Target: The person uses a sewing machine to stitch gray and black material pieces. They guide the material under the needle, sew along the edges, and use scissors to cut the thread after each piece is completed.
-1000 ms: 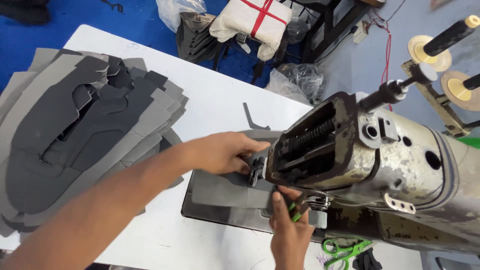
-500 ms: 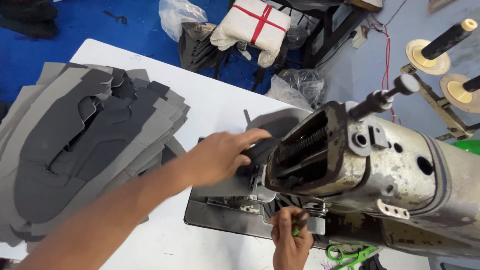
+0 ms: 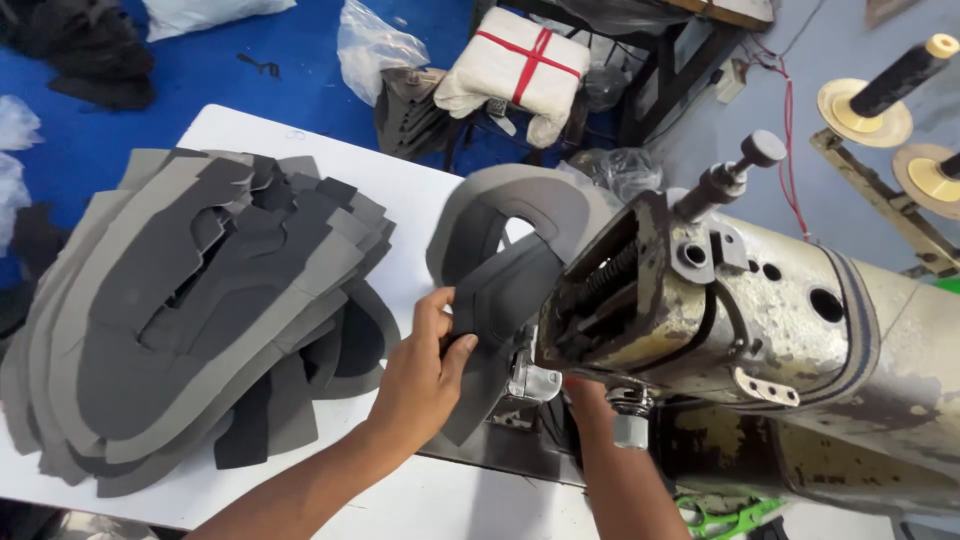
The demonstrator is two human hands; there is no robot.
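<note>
Now the left hand (image 3: 422, 375) pinches a curved, matte grey felt-like cutout (image 3: 505, 270), arching up away from it; the right hand (image 3: 590, 400), under the worn metal sewing machine (image 3: 760, 330), has an unreadable grip

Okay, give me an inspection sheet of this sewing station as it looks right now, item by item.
Surface: white worktable, mostly covered on its left side.
Job's things: curved grey fabric cut piece lifted up at the worn cream industrial sewing machine.
Clutter: fanned stack of grey and dark grey cut pieces; green-handled scissors at the bottom edge.
Hands: left hand pinches the cut piece's edge; right hand reaches under the machine head, fingers hidden.
Cables: thin red cord hanging behind the machine.
Surroundings: blue floor; white bundle tied with red tape; clear plastic bags; thread stand with black spools.
</note>
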